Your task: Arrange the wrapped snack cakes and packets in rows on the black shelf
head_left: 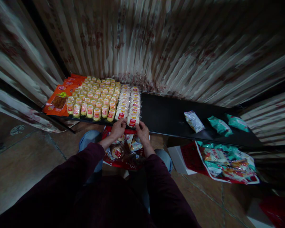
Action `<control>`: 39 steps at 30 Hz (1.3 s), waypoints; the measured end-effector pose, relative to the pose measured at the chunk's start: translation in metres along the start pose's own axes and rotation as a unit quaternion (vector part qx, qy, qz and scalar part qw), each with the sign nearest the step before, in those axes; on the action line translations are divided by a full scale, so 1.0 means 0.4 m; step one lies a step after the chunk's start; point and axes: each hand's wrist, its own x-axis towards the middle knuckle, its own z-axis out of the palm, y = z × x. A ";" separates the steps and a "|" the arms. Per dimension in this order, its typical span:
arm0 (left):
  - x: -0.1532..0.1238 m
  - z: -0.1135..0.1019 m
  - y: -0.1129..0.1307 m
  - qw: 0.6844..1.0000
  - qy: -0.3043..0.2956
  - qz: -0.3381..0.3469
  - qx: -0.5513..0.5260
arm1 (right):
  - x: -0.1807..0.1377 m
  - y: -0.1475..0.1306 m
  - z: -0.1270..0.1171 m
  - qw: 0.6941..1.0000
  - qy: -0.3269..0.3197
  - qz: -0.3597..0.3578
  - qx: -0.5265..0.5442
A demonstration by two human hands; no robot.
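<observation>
At the front end of a row of clear-wrapped white cakes lies a wrapped round cake [133,121] with a red label. My left hand [118,129] pinches its left edge, and my right hand [142,132] has fingers closed at its right edge. Left of it runs a second row of the same white cakes [122,106]. Beyond that, several rows of small yellow wrapped cakes [97,113] stand close together. Below my hands, between my knees, a red basket [130,165] holds more round cakes and white snack packs.
Orange packets [58,98] lie at the left end of the black shelf [165,110]. Toward the right are a white packet [194,121] and two green packets [219,125]. A second red basket [191,156] of snack packs stands below. Pleated curtains [156,41] hang behind.
</observation>
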 end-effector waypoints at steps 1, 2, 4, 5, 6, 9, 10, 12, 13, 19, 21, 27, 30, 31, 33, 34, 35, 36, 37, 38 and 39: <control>0.000 0.000 0.004 1.000 0.002 0.000 0.007 | -0.001 -0.001 0.000 1.000 0.002 0.002 0.008; -0.001 0.002 0.008 1.000 0.003 0.002 0.015 | -0.003 -0.002 -0.001 1.000 0.004 0.005 0.016; -0.005 0.007 0.014 1.000 0.002 0.007 0.028 | -0.008 -0.002 -0.006 1.000 0.008 0.010 0.025; -0.009 0.011 0.015 0.999 0.000 0.011 0.034 | -0.011 -0.002 -0.009 1.000 0.008 0.012 0.022; -0.013 0.016 0.016 0.999 -0.001 0.015 0.040 | -0.014 -0.002 -0.013 1.000 0.009 0.015 0.016; -0.026 0.032 0.012 0.998 -0.006 0.029 0.057 | -0.017 -0.002 -0.026 1.000 0.009 0.018 0.010; -0.029 0.037 0.011 0.998 -0.005 0.033 0.059 | -0.016 -0.001 -0.031 1.000 0.007 0.018 0.013; -0.032 0.048 0.010 0.997 -0.001 0.045 0.059 | -0.012 0.000 -0.040 1.000 0.004 0.019 0.021; -0.031 0.053 0.010 0.997 0.001 0.052 0.057 | -0.009 0.001 -0.045 0.999 0.005 0.020 0.026; -0.020 0.081 0.026 0.996 -0.003 0.075 0.051 | 0.006 0.018 -0.065 0.997 0.039 0.027 0.059; -0.017 0.088 0.033 0.996 -0.007 0.070 0.055 | 0.009 0.028 -0.068 0.996 0.051 0.035 0.069; -0.015 0.087 0.062 0.995 -0.016 0.066 0.067 | 0.008 0.031 -0.071 0.993 0.069 0.037 0.085; -0.013 0.087 0.081 0.995 -0.017 0.066 0.067 | 0.006 0.006 -0.077 0.993 0.074 0.038 0.082; -0.010 0.090 0.088 0.995 -0.016 0.069 0.063 | 0.006 -0.002 -0.081 0.993 0.079 0.037 0.081; -0.002 0.103 0.100 0.995 -0.017 0.075 0.057 | 0.013 -0.011 -0.092 0.993 0.086 0.032 0.077; 0.004 0.113 0.106 0.995 -0.017 0.076 0.055 | 0.020 -0.010 -0.098 0.993 0.089 0.029 0.074; 0.012 0.125 0.114 0.995 -0.017 0.076 0.055 | 0.030 -0.007 -0.106 0.993 0.091 0.025 0.071; 0.022 0.138 0.123 0.996 -0.018 0.072 0.057 | 0.042 -0.002 -0.114 0.993 0.096 0.024 0.069; 0.033 0.152 0.133 0.996 -0.021 0.065 0.061 | 0.058 0.006 -0.123 0.992 0.103 0.023 0.067; 0.046 0.166 0.145 0.996 -0.026 0.056 0.067 | 0.076 0.013 -0.132 0.991 0.112 0.024 0.068; 0.060 0.180 0.159 0.996 -0.032 0.044 0.074 | 0.096 0.020 -0.141 0.990 0.122 0.026 0.069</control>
